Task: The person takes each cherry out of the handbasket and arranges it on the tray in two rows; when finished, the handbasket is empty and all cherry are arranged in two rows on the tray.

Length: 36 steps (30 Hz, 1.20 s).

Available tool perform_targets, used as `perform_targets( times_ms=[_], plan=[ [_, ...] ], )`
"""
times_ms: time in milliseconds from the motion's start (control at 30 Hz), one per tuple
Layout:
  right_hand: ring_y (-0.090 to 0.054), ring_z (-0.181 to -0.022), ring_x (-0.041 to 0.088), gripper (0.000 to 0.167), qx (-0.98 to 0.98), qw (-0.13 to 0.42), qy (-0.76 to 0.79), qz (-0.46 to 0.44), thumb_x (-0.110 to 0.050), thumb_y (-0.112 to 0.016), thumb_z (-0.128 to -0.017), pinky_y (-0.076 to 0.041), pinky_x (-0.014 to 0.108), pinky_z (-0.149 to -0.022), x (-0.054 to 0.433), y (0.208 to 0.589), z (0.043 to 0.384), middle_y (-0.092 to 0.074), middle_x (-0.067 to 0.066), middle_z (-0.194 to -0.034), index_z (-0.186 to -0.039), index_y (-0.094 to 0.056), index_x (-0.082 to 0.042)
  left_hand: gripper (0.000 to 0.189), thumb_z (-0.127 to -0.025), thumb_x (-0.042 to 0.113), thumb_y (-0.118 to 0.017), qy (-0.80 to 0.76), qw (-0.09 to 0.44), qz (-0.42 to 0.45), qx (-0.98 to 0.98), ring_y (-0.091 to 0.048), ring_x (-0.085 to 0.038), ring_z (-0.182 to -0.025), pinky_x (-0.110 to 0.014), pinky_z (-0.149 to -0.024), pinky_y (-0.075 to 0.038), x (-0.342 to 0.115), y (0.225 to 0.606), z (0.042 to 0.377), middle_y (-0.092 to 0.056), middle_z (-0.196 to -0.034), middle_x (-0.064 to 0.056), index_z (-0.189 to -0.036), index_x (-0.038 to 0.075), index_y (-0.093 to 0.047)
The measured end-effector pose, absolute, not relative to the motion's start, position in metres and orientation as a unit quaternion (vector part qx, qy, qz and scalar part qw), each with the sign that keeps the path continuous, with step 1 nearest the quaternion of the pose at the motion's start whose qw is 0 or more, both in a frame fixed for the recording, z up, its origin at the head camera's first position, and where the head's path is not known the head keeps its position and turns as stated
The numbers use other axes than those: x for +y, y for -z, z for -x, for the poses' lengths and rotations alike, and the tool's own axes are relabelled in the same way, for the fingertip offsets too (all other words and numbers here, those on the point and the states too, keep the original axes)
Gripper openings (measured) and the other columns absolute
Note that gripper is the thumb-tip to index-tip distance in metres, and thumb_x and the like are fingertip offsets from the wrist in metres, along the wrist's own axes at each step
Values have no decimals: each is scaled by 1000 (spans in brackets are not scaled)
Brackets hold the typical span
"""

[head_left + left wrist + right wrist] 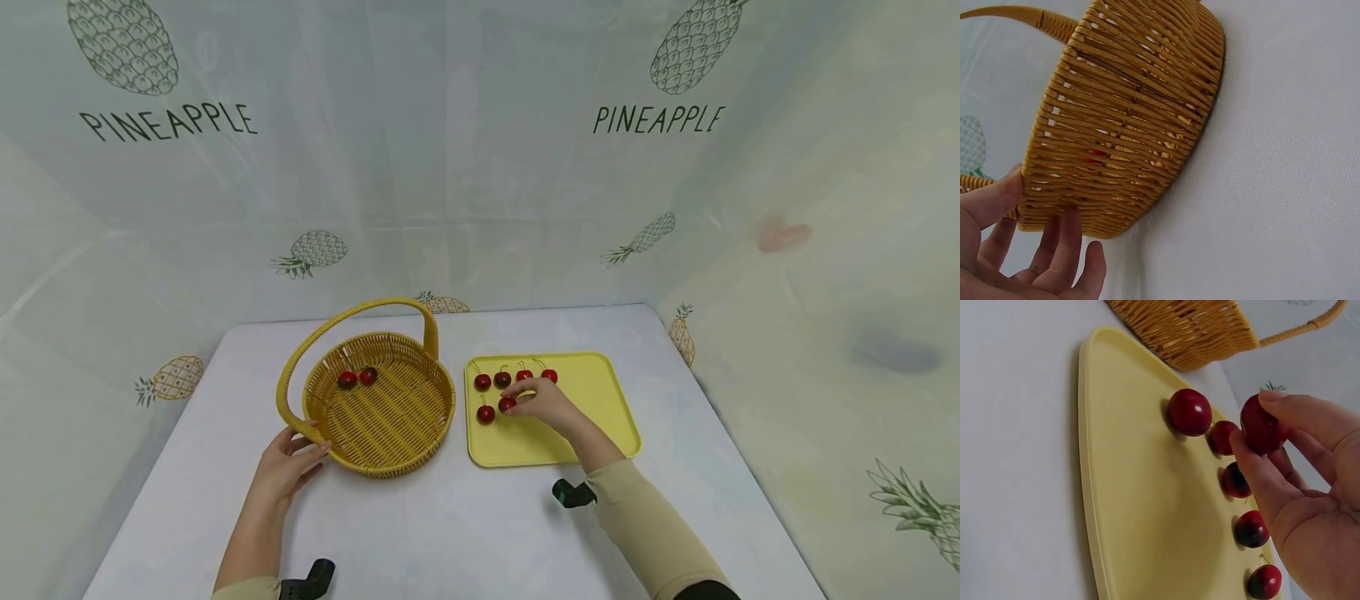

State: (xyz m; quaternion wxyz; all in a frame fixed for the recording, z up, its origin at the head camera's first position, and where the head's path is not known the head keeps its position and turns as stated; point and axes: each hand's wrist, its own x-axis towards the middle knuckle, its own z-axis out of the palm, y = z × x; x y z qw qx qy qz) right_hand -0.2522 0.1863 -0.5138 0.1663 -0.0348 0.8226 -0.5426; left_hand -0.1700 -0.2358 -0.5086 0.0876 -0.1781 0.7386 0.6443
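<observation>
My right hand (pixel 545 406) pinches a dark red cherry (pixel 1263 425) between thumb and fingers, over the left part of a yellow tray (pixel 585 408). In the right wrist view the held cherry looks raised off the tray. Several more cherries lie on the tray, one of them (pixel 485 414) just left of the held one and others in a row behind. A round woven basket (pixel 390 417) with a tall handle stands to the left, holding two cherries (pixel 357 378) near its back left. My left hand (pixel 1041 250) grips the basket's left rim, thumb on top and fingers against the outer wall.
Basket and tray stand side by side on a white table (pixel 420 533), a narrow gap between them. The basket's handle (pixel 360 308) arches up over its back left side. Behind the table hangs a pale curtain (pixel 480 167) printed with pineapples.
</observation>
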Motion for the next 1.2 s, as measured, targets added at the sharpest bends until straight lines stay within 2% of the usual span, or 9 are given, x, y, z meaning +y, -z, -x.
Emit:
perform_targets(
  times_ms=[233,500,767,1000,1200],
  plan=[
    [-64,-92,16,30,842,162,514,32,-11,-82,-79,-54,32,-80,186,521,255,-68,0,-106,-107,-74,-11,62,-90,12,-71,-648,89,179,735,-60,-9,-91,-46,-97,-48,-236,509,170,-48,-126,-18,-142,3,-37],
    [-64,-97,18,29,837,158,523,32,-2,-81,-77,-55,31,-79,187,528,258,-68,1,-107,-104,-74,-12,63,-90,12,-72,-647,88,179,736,-60,-9,-91,-45,-96,-49,-235,508,170,-48,-124,-17,-142,3,-37],
    [-61,-89,18,29,845,150,512,43,2,-80,-77,-55,29,-74,187,538,261,-68,0,-102,-102,-75,-13,63,-90,12,-72,-646,87,179,737,-60,-9,-92,-45,-97,-48,-235,510,170,-48,-125,-17,-142,4,-37],
    [-56,-84,19,30,854,135,500,37,2,-81,-75,-51,28,-71,185,542,263,-63,1,-91,-99,-75,-13,63,-90,12,-72,-648,87,180,735,-59,-10,-92,-47,-98,-47,-235,510,171,-47,-126,-18,-142,3,-37],
    [-54,-83,19,30,864,130,485,34,1,-83,-74,-49,28,-71,184,543,266,-62,1,-89,-99,-76,-13,63,-90,11,-71,-646,85,178,737,-59,-10,-92,-46,-97,-48,-234,510,171,-46,-127,-19,-143,3,-37]
  ],
)
